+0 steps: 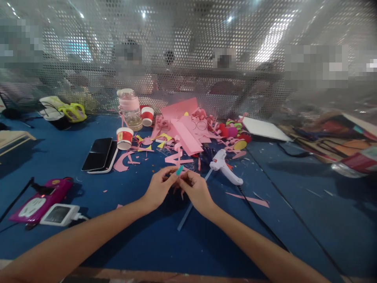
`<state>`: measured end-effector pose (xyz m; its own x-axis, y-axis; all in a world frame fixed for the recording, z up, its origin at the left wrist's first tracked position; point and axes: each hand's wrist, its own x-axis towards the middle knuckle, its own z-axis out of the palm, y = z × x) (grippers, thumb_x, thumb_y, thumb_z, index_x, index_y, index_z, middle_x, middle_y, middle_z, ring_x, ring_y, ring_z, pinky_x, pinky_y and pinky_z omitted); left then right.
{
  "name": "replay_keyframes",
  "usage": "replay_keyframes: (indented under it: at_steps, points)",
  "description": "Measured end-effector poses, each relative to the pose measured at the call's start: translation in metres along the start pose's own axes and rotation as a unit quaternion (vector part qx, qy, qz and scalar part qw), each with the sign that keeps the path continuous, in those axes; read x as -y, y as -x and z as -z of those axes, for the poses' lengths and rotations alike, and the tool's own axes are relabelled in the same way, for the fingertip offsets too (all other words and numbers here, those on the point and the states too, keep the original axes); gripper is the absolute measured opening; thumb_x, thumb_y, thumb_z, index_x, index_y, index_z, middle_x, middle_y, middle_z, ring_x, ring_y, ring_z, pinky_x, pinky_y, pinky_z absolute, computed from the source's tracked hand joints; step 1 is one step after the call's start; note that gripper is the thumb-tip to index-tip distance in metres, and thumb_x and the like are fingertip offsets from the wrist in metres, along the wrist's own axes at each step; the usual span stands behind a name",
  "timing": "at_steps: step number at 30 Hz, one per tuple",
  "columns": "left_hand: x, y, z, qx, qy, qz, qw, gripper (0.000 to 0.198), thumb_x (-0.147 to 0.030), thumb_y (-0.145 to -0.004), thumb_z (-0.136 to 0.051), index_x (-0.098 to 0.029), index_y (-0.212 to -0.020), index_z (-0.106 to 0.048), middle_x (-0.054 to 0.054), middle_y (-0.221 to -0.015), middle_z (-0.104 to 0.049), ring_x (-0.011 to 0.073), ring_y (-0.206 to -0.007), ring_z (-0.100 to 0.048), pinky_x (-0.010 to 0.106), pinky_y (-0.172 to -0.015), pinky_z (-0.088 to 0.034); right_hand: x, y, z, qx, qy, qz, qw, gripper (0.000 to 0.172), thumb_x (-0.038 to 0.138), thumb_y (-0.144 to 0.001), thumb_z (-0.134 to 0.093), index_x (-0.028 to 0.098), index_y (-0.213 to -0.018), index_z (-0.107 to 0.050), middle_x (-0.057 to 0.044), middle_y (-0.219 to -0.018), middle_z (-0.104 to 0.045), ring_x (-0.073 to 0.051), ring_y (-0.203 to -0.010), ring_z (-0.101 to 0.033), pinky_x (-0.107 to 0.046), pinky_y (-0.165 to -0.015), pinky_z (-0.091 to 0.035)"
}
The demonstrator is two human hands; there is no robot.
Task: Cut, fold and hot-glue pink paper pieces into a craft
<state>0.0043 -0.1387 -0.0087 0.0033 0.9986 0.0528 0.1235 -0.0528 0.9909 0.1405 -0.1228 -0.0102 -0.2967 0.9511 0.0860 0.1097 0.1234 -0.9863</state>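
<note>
Close together at mid-table, my left hand [160,184] and my right hand [196,190] are both closed in a pinch. A thin pink strip [178,151] rises from between the fingertips, and its lower part is hidden by them. At my left thumb is a pointed teal tip [180,170]; whether it is a long nail or a small piece, I cannot tell. Right of my right hand lies a white glue gun [226,169]. A translucent glue stick [185,216] sticks out of its back and passes beneath my right wrist. Beyond the hands spreads a heap of pink cut sheets [187,135].
Two paper cups [124,138] and a pink-topped bottle [129,110] stand behind on the left. Phones [97,154], a purple case [44,200] and a white power bank [60,214] lie left. The gun's black cord [259,218] runs right. A perforated metal screen [188,78] closes the back.
</note>
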Motion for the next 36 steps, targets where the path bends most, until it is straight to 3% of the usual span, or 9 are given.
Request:
replay_keyframes:
  at_steps: [3, 7, 11, 15, 20, 25, 30, 33, 36]
  points:
    - [-0.002, -0.001, -0.001, 0.041, 0.046, 0.056, 0.997, 0.028, -0.042, -0.075, -0.058, -0.015, -0.078, -0.064, -0.004, -0.053, -0.051, 0.0071, -0.044, -0.043, 0.017, -0.038, -0.033, -0.001, 0.000, -0.002, 0.022, 0.026, 0.010, 0.999, 0.025, 0.039, -0.075, -0.060, 0.018, -0.063, -0.053, 0.000, -0.058, -0.059, -0.013, -0.052, -0.056, -0.025, -0.048, -0.046]
    - [0.002, -0.008, 0.005, 0.011, 0.099, 0.095, 0.991, 0.031, -0.046, -0.074, -0.060, -0.016, -0.082, -0.064, -0.002, -0.065, -0.061, 0.0094, -0.050, -0.053, 0.016, -0.036, -0.037, 0.008, 0.000, 0.005, 0.007, 0.136, 0.043, 0.990, 0.022, 0.039, -0.074, -0.063, 0.018, -0.074, -0.055, -0.003, -0.072, -0.064, -0.014, -0.057, -0.058, -0.028, -0.054, -0.049]
    - [0.008, -0.020, 0.012, 0.009, 0.176, 0.098, 0.979, 0.038, -0.050, -0.070, -0.065, -0.015, -0.085, -0.061, 0.002, -0.078, -0.068, 0.0120, -0.060, -0.063, 0.021, -0.050, -0.051, 0.029, -0.004, 0.040, -0.109, 0.406, 0.142, 0.896, 0.033, 0.038, -0.082, -0.051, 0.013, -0.102, -0.051, -0.016, -0.103, -0.059, -0.025, -0.092, -0.058, -0.040, -0.080, -0.047]
    - [0.011, -0.028, 0.015, 0.026, 0.195, 0.094, 0.976, 0.045, -0.051, -0.060, -0.073, -0.012, -0.080, -0.061, 0.005, -0.074, -0.069, 0.0098, -0.055, -0.062, 0.021, -0.054, -0.053, 0.037, -0.014, 0.087, -0.176, 0.637, -0.055, 0.749, 0.053, 0.042, -0.070, -0.059, 0.003, -0.106, -0.049, -0.028, -0.107, -0.051, -0.043, -0.105, -0.048, -0.050, -0.076, -0.043]
    - [0.010, -0.029, 0.013, 0.047, 0.200, 0.096, 0.974, 0.052, -0.049, -0.055, -0.077, -0.011, -0.087, -0.062, 0.006, -0.077, -0.070, 0.0114, -0.059, -0.065, 0.023, -0.059, -0.053, 0.020, -0.020, 0.111, -0.016, 0.670, -0.126, 0.732, 0.047, 0.022, -0.061, -0.061, 0.003, -0.103, -0.053, -0.026, -0.104, -0.054, -0.038, -0.097, -0.054, -0.038, -0.069, -0.043]
    - [0.008, -0.029, 0.015, 0.061, 0.188, 0.099, 0.975, 0.048, -0.051, -0.058, -0.075, -0.012, -0.082, -0.061, 0.008, -0.078, -0.071, 0.0114, -0.057, -0.064, 0.022, -0.055, -0.051, 0.014, -0.025, 0.100, -0.115, 0.687, -0.104, 0.710, 0.036, 0.018, -0.070, -0.052, 0.000, -0.101, -0.052, -0.028, -0.096, -0.056, -0.037, -0.092, -0.056, -0.041, -0.072, -0.042]
    - [0.009, -0.032, 0.017, 0.063, 0.178, 0.092, 0.978, 0.046, -0.055, -0.059, -0.072, -0.013, -0.070, -0.056, 0.004, -0.065, -0.068, 0.0089, -0.048, -0.059, 0.019, -0.046, -0.046, 0.027, -0.026, 0.099, -0.234, 0.612, 0.061, 0.753, 0.029, 0.027, -0.074, -0.048, 0.007, -0.095, -0.051, -0.023, -0.096, -0.057, -0.035, -0.096, -0.054, -0.044, -0.080, -0.042]
    - [0.010, -0.033, 0.018, 0.069, 0.178, 0.091, 0.977, 0.047, -0.055, -0.058, -0.072, -0.013, -0.069, -0.056, 0.002, -0.063, -0.067, 0.0083, -0.047, -0.059, 0.018, -0.046, -0.045, 0.027, -0.022, 0.098, -0.213, 0.432, 0.126, 0.867, 0.023, 0.033, -0.075, -0.046, 0.015, -0.087, -0.052, -0.014, -0.083, -0.062, -0.028, -0.082, -0.059, -0.039, -0.071, -0.046]
    - [0.011, -0.034, 0.018, 0.075, 0.178, 0.094, 0.977, 0.046, -0.055, -0.059, -0.072, -0.014, -0.071, -0.056, 0.002, -0.065, -0.068, 0.0092, -0.051, -0.061, 0.019, -0.050, -0.047, 0.020, -0.017, 0.091, -0.088, 0.182, 0.059, 0.978, 0.025, 0.040, -0.075, -0.047, 0.017, -0.082, -0.056, -0.003, -0.050, -0.057, -0.020, -0.045, -0.054, -0.033, -0.048, -0.043]
